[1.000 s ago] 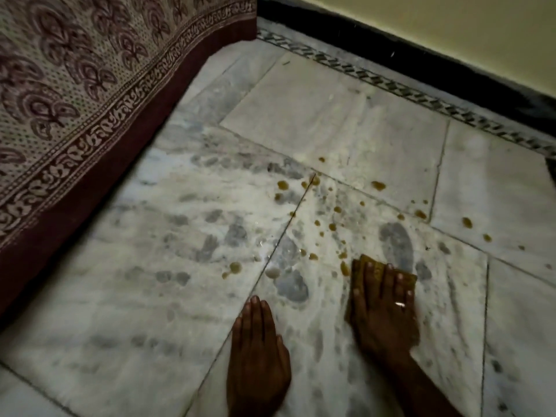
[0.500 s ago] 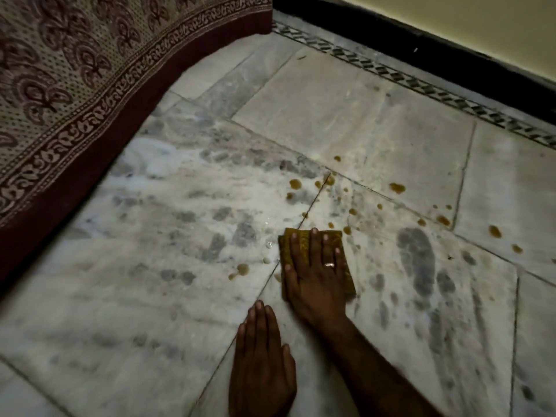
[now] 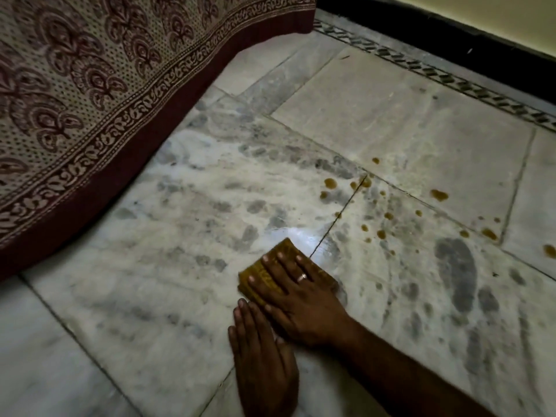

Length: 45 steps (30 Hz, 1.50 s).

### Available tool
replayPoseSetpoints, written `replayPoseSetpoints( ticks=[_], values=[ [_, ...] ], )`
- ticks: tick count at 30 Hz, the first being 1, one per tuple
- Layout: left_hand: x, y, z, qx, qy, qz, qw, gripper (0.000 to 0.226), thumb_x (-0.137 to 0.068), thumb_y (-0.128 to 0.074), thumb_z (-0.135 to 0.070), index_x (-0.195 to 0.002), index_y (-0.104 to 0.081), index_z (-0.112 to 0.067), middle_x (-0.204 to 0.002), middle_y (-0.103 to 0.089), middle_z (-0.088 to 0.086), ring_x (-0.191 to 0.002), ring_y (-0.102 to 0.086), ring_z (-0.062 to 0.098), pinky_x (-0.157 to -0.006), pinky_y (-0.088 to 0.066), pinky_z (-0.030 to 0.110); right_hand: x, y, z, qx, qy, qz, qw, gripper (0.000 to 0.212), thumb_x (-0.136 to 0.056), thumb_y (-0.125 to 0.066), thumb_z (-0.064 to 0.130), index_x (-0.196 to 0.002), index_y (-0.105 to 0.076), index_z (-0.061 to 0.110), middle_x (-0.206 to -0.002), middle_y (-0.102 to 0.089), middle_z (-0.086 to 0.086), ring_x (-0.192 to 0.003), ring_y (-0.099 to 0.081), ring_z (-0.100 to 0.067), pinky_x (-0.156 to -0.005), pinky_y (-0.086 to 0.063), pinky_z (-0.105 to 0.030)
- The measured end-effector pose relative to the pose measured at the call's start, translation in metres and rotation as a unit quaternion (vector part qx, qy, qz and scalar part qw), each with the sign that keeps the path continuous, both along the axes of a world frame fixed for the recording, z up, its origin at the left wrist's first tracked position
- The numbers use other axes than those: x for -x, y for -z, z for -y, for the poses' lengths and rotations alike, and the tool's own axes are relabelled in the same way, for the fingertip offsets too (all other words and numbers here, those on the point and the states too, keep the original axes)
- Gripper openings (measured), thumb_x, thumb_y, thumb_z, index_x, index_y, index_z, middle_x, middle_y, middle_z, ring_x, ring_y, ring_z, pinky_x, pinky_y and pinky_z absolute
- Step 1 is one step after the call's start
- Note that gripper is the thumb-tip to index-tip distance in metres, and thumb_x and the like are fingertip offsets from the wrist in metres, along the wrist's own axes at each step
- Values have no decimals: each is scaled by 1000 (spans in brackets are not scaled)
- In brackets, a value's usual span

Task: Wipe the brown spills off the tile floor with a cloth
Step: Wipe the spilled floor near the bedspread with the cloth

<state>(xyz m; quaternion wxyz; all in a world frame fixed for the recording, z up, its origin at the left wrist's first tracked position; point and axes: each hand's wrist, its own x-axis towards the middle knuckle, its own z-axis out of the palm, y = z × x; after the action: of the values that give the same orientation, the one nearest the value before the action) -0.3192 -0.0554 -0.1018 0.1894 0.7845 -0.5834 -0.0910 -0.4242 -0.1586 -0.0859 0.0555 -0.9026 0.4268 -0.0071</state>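
**A:** How is the cloth (image 3: 284, 246) expected to handle?

**B:** It is judged to be light, soft and limp. It is a folded mustard-yellow pad that is flattened under pressure and has no stiffness of its own. Once dampened, it is likely to drag a little on the tile floor (image 3: 168, 266) rather than slip.

**A:** Where should it be taken hold of?

**B:** No pinch seems to be needed. It is best governed from above, with palm and fingers laid across its middle so that the folds are held together. If only an edge were caught, the pad could be expected to unfold or bunch.

**A:** Where is it found?

**B:** It is laid flat across the grout line (image 3: 340, 218) between two veined tiles. It is apart from the brown spills (image 3: 330, 183), which are scattered farther up and to the right.

**A:** And the right hand (image 3: 301, 302)?

**B:** It is laid palm-down on the cloth, with the fingers straight and slightly spread and the tips near the far corner. Nothing is gripped; the cloth is only pressed. A ring (image 3: 301, 277) is seen on one finger.

**A:** The left hand (image 3: 264, 365)?

**B:** It is set flat on bare tile, fingers straight and together, with the tips just beside the cloth's near edge. Nothing is held by it, and it appears to be used as a prop.
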Motion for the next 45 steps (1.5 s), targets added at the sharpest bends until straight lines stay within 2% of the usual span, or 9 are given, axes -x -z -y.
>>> replayPoseSetpoints(
  ticks=[7, 14, 19, 22, 26, 33, 37, 41, 45],
  values=[
    [7, 4, 0, -12, 29, 42, 999, 64, -96, -36, -32, -146, -41, 8, -157, -35, 27, -142, -42, 41, -114, -32, 54, 94, -18, -40, 30, 38, -43, 998, 55, -104, -36, 47, -158, -31, 38, -164, -32, -7, -152, -30, -30, -117, -34, -51],
    [14, 5, 0, -1, 33, 71, 997, 64, -98, -35, -34, -147, -39, 7, -158, -33, 26, -143, -39, 40, -115, -33, 54, 37, -7, 55, -19, 234, -16, 972, 62, -104, -14, 52, -162, 1, 37, -171, -2, -5, -158, 0, -29, -125, -8, -53],
    [9, 10, 1, 24, 19, 62, 998, 66, -97, -32, -34, -148, -38, 8, -156, -35, 28, -142, -41, 41, -117, -26, 50, -24, -5, 35, -12, 95, 36, 995, 58, -106, -29, 46, -162, -20, 30, -168, -20, -12, -156, -13, -36, -123, -16, -57],
    [6, 13, 2, 45, 22, 66, 997, 65, -99, -25, -35, -146, -36, 9, -153, -38, 29, -139, -39, 41, -118, -21, 47, 17, -7, -17, -8, 23, 32, 999, 57, -106, -33, 49, -160, -24, 36, -168, -24, -6, -156, -18, -29, -122, -25, -54],
    [9, 10, 3, -5, 42, 87, 995, 74, -83, -42, -34, -141, -46, 11, -150, -42, 30, -137, -39, 42, -116, -19, 47, 103, -17, -18, 23, -19, -30, 999, 56, -104, -39, 48, -158, -32, 36, -163, -35, -7, -151, -31, -30, -114, -40, -53],
    [10, 3, 8, -59, 52, 106, 991, 79, -79, -44, -41, -143, -41, 5, -145, -50, 29, -137, -39, 40, -121, -13, 42, 3, -9, 91, -13, 96, 15, 995, 58, -105, -17, 49, -162, -13, 37, -170, -15, -7, -157, -10, -31, -126, -8, -51],
    [11, 5, 15, -28, 32, 87, 995, 67, -96, -24, -46, -138, -43, 2, -149, -47, 25, -153, -17, 28, -123, -8, 39, -64, -3, 103, 8, 89, 87, 992, 54, -105, -37, 43, -156, -38, 28, -162, -36, -13, -151, -29, -36, -121, -21, -55],
    [7, 15, 13, 4, 40, 111, 993, 60, -89, -35, -39, -131, -46, 2, -145, -43, 22, -156, -6, 23, -123, -7, 39, -21, -8, 45, 10, -39, 59, 997, 51, -108, -32, 45, -157, -35, 33, -164, -33, -7, -153, -26, -30, -122, -24, -51],
    [13, 19, 10, 22, 38, 126, 991, 67, -95, -23, -45, -138, -42, 4, -147, -45, 23, -148, -27, 34, -121, -14, 42, 48, -12, 67, 36, -41, 5, 999, 53, -107, -35, 44, -159, -27, 36, -165, -31, -7, -154, -25, -31, -121, -25, -51]
  ],
)
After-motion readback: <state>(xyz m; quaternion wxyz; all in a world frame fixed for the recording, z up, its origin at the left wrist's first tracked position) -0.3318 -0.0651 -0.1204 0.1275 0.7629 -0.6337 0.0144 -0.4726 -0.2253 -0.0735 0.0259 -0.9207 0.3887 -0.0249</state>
